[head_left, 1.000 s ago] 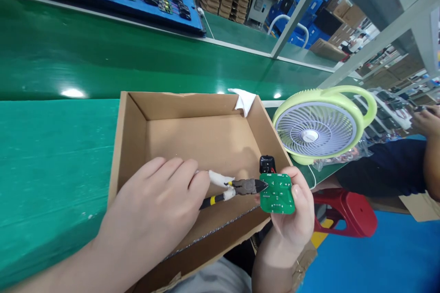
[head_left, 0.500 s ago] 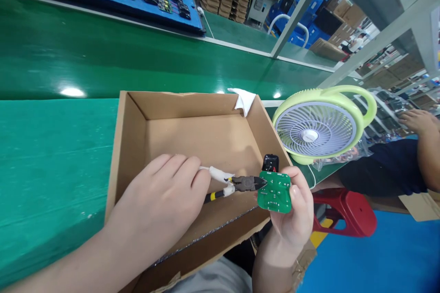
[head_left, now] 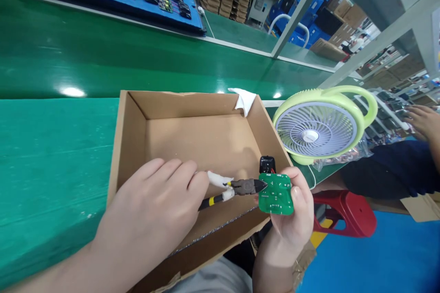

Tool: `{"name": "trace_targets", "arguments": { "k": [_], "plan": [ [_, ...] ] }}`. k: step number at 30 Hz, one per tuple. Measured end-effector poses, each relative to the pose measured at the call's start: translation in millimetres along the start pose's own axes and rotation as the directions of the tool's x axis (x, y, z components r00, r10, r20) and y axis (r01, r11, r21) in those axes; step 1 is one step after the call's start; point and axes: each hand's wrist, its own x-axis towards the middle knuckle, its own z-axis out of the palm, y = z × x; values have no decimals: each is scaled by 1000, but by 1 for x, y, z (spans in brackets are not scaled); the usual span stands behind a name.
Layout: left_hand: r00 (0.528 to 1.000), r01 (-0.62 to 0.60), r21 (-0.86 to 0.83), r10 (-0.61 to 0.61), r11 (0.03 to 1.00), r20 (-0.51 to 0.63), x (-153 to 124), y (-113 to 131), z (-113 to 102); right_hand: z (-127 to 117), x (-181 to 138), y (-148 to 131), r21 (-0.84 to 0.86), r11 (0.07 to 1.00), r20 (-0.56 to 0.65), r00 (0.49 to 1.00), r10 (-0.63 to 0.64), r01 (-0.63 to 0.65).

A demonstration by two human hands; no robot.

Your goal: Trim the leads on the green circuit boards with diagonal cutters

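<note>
My left hand point(head_left: 156, 210) is wrapped round the handles of a pair of side cutters point(head_left: 245, 186), which carry white wrapping and yellow-and-black grips. Their dark jaws point right, and the tips are at the left edge of a green circuit board point(head_left: 277, 194). Between thumb and fingers, my right hand point(head_left: 295, 206) grips that board by its right side, its face with small solder points towards me. A black plastic part point(head_left: 267, 164) with a red wire sits behind the board's upper edge. Both hands are over an open cardboard box point(head_left: 192, 139).
A white scrap point(head_left: 244, 100) hangs over the box's far right corner. Right of the box stands a green fan point(head_left: 316, 128). A red stool point(head_left: 354, 213) is below it, and a co-worker's hand point(head_left: 424, 121) shows at far right. A blue tray point(head_left: 192, 11) holds several boards.
The board and black part have shifted slightly, and my left hand has moved a little left and down with the cutters. The co-worker's hand has moved right.
</note>
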Motion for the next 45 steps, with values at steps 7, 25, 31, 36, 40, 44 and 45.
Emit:
{"name": "trace_targets", "arguments": {
  "k": [7, 25, 31, 36, 40, 44, 45],
  "plan": [
    [999, -46, 29, 45, 999, 8, 5, -1, 6, 3, 1, -1, -12, 1000, -45, 999, -26, 26],
    [999, -24, -41, 26, 999, 29, 2, -6, 3, -1, -5, 4, -20, 999, 6, 999, -48, 48],
    [999, -51, 1, 51, 999, 0, 4, -3, 0, 1, -10, 8, -38, 986, 7, 987, -164, 164],
    [996, -88, 59, 90, 994, -28, 9, -4, -4, 7, -4, 1, 56, 994, 15, 995, -96, 95],
    [995, -75, -21, 74, 997, -65, 10, -5, 0, 5, -1, 1, 49, 995, 13, 996, -88, 87],
    [999, -33, -58, 31, 998, -39, 10, -5, 2, 1, 0, 4, -7, 995, 8, 995, -97, 97],
    [999, -33, -54, 31, 998, -37, 11, -4, 2, 1, 0, 4, -12, 995, 6, 995, -99, 99]
  ]
}}
